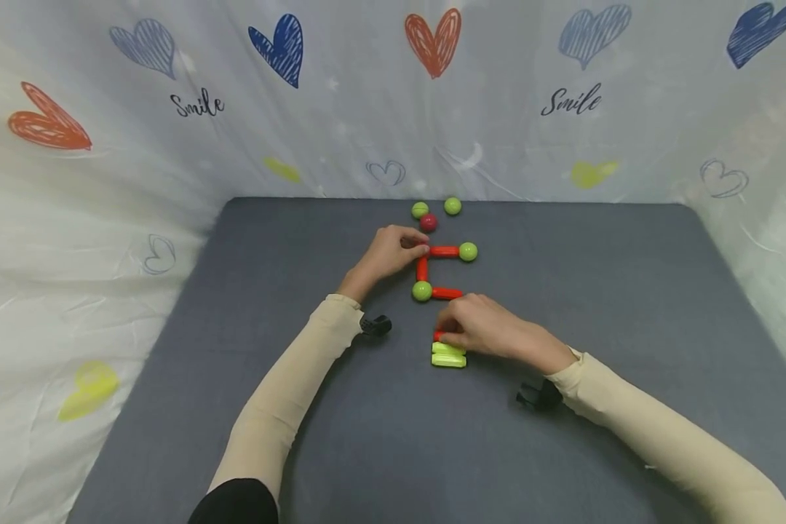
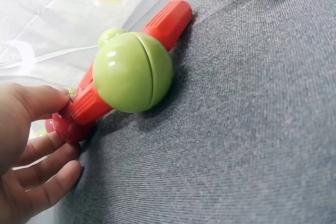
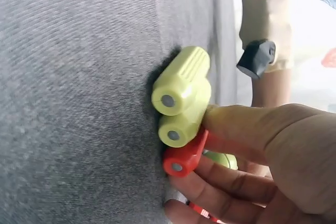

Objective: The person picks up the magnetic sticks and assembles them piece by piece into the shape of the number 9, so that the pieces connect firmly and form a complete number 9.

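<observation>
In the head view my left hand [image 1: 393, 251] pinches a dark red ball [image 2: 69, 127] at the corner where two red magnetic sticks meet. One red stick [image 1: 444, 252] runs right to a green ball [image 1: 468, 252]. The other [image 1: 422, 269] runs toward me to a second green ball [image 1: 422, 291], from which another red stick [image 1: 447, 293] points right. My right hand [image 1: 481, 324] grips a loose red stick [image 3: 181, 158] between thumb and fingers. Two yellow-green sticks [image 1: 448, 360] lie side by side against it, metal-tipped in the right wrist view.
Beyond the left hand sit another red ball [image 1: 429, 223] and two green balls, one [image 1: 421, 210] close to it and one [image 1: 453, 206] farther right. The grey cloth-covered table [image 1: 596, 276] ends at a white curtain [image 1: 340, 131] printed with hearts.
</observation>
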Motion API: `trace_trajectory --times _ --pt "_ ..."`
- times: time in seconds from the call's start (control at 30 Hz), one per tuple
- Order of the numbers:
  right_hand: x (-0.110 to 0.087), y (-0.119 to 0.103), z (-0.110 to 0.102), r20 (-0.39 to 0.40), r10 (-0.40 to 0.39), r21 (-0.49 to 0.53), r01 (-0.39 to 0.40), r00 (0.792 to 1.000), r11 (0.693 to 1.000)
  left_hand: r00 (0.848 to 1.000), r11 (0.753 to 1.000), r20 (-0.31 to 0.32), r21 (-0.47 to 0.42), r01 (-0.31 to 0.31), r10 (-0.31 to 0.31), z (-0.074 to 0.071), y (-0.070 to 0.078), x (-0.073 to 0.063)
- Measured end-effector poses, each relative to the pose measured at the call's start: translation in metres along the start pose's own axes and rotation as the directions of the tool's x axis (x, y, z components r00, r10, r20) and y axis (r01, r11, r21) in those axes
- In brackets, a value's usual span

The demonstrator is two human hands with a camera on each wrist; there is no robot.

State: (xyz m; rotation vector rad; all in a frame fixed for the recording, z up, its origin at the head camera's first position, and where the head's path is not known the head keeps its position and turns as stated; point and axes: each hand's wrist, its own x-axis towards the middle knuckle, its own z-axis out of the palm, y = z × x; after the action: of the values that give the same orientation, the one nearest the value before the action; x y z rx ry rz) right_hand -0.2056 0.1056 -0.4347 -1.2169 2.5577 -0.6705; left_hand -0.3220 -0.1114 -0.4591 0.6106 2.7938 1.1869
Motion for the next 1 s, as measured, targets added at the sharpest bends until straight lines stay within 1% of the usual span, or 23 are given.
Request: trace_trajectory --times 0.13,0.3,0.43,0.57,0.7,0.8,0.87,1.0 --pt "-0.002 0.001 -0.003 0.024 0.025 0.005 -0.025 0.999 1.000 1.000 1.000 -0.012 -0.020 0.000 0.000 0.003 0.000 0.002" --pt "-0.008 0.001 -0.007 0.068 0.101 -0.010 -0.100 0.993 0.995 1.000 0.999 -0.010 -0.036 0.000 -0.001 0.006 0.001 0.004" --pt "-0.012 -0.001 -0.010 0.067 0.153 -0.032 -0.151 0.986 0.988 1.000 0.999 -0.023 -0.048 -0.001 0.000 0.006 0.001 0.003" --pt "-0.014 0.001 -0.009 0.049 0.157 -0.034 -0.156 0.986 0.987 1.000 0.999 -0.025 -0.053 0.002 -0.003 0.005 0.000 0.002" --pt "-0.018 0.006 -0.010 0.007 0.129 -0.014 -0.129 0.992 0.992 0.999 0.998 -0.026 -0.062 0.021 -0.022 0.004 -0.001 0.000" --pt "-0.026 0.011 -0.014 -0.041 0.146 0.025 -0.146 0.988 0.989 0.999 0.997 -0.024 -0.064 0.036 -0.038 0.004 -0.001 0.000" --pt "-0.032 0.016 -0.020 -0.085 0.174 0.055 -0.170 0.981 0.984 0.999 0.997 -0.027 -0.062 0.040 -0.041 0.005 -0.001 -0.001" --pt "-0.042 0.029 -0.029 -0.170 0.240 0.107 -0.224 0.956 0.969 0.999 0.997 -0.033 -0.064 0.038 -0.040 0.006 -0.003 -0.002"
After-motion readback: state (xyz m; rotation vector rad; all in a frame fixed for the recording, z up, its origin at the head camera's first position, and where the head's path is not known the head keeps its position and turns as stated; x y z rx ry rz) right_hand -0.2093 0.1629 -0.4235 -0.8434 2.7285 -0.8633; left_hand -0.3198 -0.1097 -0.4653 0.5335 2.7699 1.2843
